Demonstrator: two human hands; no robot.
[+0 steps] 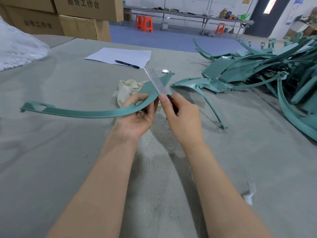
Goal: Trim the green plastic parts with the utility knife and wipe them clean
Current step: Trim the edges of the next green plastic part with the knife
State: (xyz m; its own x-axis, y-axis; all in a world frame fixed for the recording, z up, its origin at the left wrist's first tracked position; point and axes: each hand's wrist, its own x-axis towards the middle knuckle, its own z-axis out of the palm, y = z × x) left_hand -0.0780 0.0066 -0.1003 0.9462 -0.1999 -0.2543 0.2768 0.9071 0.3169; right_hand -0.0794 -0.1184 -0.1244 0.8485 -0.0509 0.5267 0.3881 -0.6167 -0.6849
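Both hands are closed on work: our left hand (137, 115) grips the curved green part (103, 113) just above the table (51, 152), and our right hand (183, 117) holds the utility knife (157, 83), its blade across the part's broad end. We should shave lightly, stroking away from the left hand. Stacked cardboard boxes (77, 19) are shut, contents unseen.

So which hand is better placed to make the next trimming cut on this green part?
Right. The right hand grips the utility knife, its blade lying against the green part, which the left hand holds and steadies.
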